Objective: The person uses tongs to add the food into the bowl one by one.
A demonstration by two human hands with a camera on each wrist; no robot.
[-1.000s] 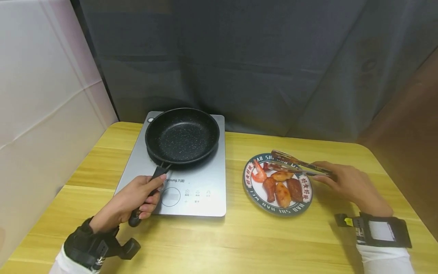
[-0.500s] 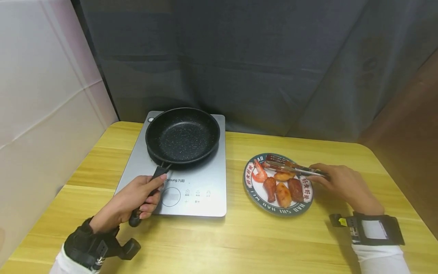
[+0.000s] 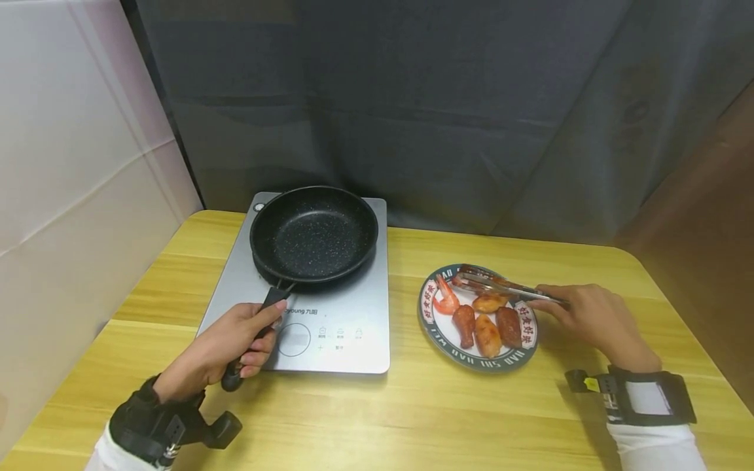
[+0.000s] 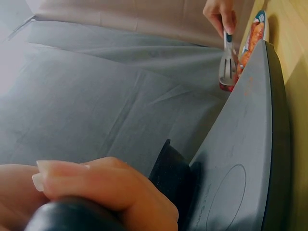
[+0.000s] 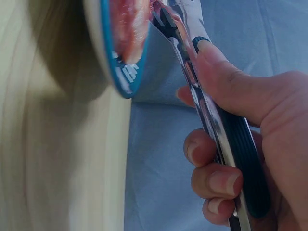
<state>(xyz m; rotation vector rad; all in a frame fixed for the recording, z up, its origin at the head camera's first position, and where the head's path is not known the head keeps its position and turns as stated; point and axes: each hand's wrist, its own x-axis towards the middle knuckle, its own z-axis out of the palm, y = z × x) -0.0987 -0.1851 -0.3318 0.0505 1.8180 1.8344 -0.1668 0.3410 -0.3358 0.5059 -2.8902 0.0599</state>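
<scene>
My left hand grips the handle of a black frying pan that sits on a silver induction cooker. In the head view, my right hand holds metal tongs over the back of a round plate. The tong heads are close together around a reddish-brown piece of food, mostly hidden by them. Also on the plate lie a shrimp, a drumstick, two golden-brown pieces and a dark brown slab. In the right wrist view, thumb and fingers wrap the tongs' green-black grips.
Cooker and plate stand apart on a yellow wooden table. Behind the table hangs a dark grey cloth, a white panel rises at the left, and a brown one stands at the right.
The right hand has moved slightly left and the tongs have come down to the food at the plate's back. Their arms have closed together. The left hand and pan stay put.
</scene>
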